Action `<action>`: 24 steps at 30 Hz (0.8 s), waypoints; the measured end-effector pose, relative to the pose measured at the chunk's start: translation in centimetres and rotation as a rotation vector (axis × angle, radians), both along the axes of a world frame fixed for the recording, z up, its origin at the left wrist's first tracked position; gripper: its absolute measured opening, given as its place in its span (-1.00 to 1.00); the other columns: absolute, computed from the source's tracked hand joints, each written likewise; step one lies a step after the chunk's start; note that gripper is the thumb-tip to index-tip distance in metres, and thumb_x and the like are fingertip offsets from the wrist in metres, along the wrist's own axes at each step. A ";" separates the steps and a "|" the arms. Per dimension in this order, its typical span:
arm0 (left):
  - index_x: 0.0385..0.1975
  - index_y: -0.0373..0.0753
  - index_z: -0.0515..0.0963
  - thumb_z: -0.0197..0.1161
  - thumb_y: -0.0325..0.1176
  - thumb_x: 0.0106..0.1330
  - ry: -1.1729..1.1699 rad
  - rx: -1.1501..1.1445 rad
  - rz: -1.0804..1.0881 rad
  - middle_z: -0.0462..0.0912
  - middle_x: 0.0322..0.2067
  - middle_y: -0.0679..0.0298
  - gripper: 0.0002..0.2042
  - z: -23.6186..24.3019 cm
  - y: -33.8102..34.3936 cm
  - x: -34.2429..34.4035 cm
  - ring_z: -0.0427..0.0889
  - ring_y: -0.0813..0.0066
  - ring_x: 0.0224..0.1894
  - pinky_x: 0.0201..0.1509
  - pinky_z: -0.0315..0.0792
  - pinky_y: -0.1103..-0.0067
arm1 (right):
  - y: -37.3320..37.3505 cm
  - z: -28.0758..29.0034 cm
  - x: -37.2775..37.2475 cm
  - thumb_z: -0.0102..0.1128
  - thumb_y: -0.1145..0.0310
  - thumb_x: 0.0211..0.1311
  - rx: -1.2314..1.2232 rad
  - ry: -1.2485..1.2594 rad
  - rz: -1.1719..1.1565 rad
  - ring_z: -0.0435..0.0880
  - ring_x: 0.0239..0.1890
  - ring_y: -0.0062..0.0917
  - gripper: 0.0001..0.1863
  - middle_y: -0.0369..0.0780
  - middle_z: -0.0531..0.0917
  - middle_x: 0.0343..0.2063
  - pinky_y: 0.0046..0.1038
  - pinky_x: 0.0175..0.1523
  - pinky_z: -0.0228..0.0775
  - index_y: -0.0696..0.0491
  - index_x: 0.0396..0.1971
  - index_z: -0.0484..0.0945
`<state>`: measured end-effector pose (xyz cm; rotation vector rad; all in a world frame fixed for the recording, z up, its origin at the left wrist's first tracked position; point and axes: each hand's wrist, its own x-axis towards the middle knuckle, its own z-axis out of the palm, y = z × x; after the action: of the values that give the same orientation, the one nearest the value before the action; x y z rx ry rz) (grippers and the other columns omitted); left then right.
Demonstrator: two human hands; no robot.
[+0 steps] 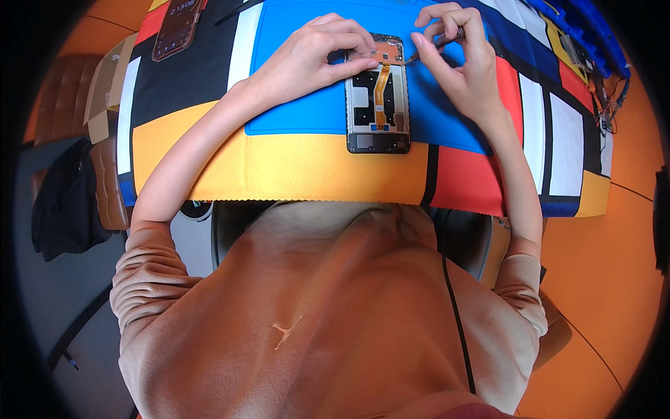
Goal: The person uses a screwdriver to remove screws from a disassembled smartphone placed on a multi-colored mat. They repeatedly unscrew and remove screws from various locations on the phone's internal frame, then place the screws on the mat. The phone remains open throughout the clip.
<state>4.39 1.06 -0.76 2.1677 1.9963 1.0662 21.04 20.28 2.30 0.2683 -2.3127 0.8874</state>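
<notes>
An opened smartphone (363, 141) lies upright in the picture on a blue mat (293, 119), its board and orange ribbon cable (382, 87) exposed. My left hand (324, 52) grips the phone's upper left, thumb and curled fingers over the top part. My right hand (457, 73), at the phone's upper right, is closed on a thin dark tool (412, 59), whose tip is at or just over the board near the cable's top; whether it touches is too small to tell.
A patterned cloth (300, 171) covers the table beneath the mat. A second phone (174, 31) lies at upper left, beside a cardboard piece (105, 91). Blue bins (593, 35) and tangled wires (607, 105) sit at upper right. A black bag (66, 202) is at left.
</notes>
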 end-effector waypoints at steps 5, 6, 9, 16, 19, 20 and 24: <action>-0.30 -0.23 0.73 0.40 -0.24 0.34 0.008 0.006 0.001 0.74 -0.11 0.29 -0.82 0.0 0.0 0.0 0.63 0.37 0.03 0.14 0.54 0.45 | 0.1 0.0 -0.1 0.21 0.69 0.14 -0.055 -0.003 0.011 0.54 -0.36 -0.63 -0.68 -0.16 0.55 -0.21 -0.60 -0.24 0.39 0.08 -0.27 0.26; -0.30 -0.23 0.73 0.40 -0.24 0.34 0.007 0.006 0.001 0.74 -0.11 0.29 -0.82 0.0 0.0 0.0 0.63 0.37 0.02 0.14 0.54 0.45 | 0.1 0.0 -0.1 0.21 0.69 0.14 -0.046 0.001 0.018 0.54 -0.36 -0.63 -0.68 -0.16 0.55 -0.21 -0.60 -0.25 0.39 0.08 -0.27 0.26; -0.30 -0.23 0.73 0.40 -0.25 0.34 0.006 0.011 -0.002 0.74 -0.11 0.28 -0.82 -0.1 0.0 0.0 0.63 0.37 0.02 0.14 0.54 0.45 | 0.0 0.1 0.0 0.20 0.69 0.14 -0.029 -0.008 -0.005 0.54 -0.36 -0.63 -0.69 -0.17 0.55 -0.21 -0.60 -0.25 0.39 0.07 -0.27 0.26; -0.30 -0.24 0.73 0.40 -0.25 0.35 0.002 0.001 0.001 0.74 -0.10 0.27 -0.82 -0.1 0.0 0.0 0.63 0.36 0.03 0.14 0.54 0.44 | 0.2 0.2 -0.1 0.22 0.67 0.16 -0.031 0.018 0.017 0.50 -0.41 -0.66 -0.70 -0.20 0.56 -0.23 -0.63 -0.29 0.36 0.07 -0.28 0.27; -0.30 -0.23 0.73 0.40 -0.24 0.35 0.009 0.001 0.003 0.74 -0.10 0.27 -0.82 -0.1 0.0 0.0 0.63 0.36 0.03 0.14 0.54 0.44 | 0.1 0.0 -0.2 0.22 0.66 0.17 -0.031 0.016 -0.046 0.46 -0.46 -0.69 -0.70 -0.23 0.57 -0.23 -0.64 -0.34 0.33 0.06 -0.28 0.27; -0.30 -0.23 0.73 0.40 -0.24 0.35 0.008 0.000 0.003 0.74 -0.10 0.27 -0.82 -0.1 0.0 0.0 0.63 0.36 0.03 0.15 0.54 0.44 | 0.0 0.0 -0.2 0.23 0.66 0.17 -0.027 0.004 -0.094 0.44 -0.48 -0.70 -0.70 -0.23 0.57 -0.23 -0.65 -0.35 0.32 0.06 -0.28 0.26; -0.29 -0.22 0.73 0.39 -0.23 0.35 0.011 -0.003 0.004 0.74 -0.09 0.27 -0.81 -0.1 0.0 0.0 0.63 0.36 0.04 0.15 0.54 0.44 | 0.1 0.1 0.3 0.26 0.63 0.19 -0.028 -0.062 -0.090 0.40 -0.50 -0.75 -0.69 -0.26 0.58 -0.22 -0.66 -0.40 0.28 0.05 -0.29 0.26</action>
<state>4.34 1.01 -0.87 2.1738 2.0056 1.0533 21.30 20.41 2.44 0.1256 -2.3473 0.8939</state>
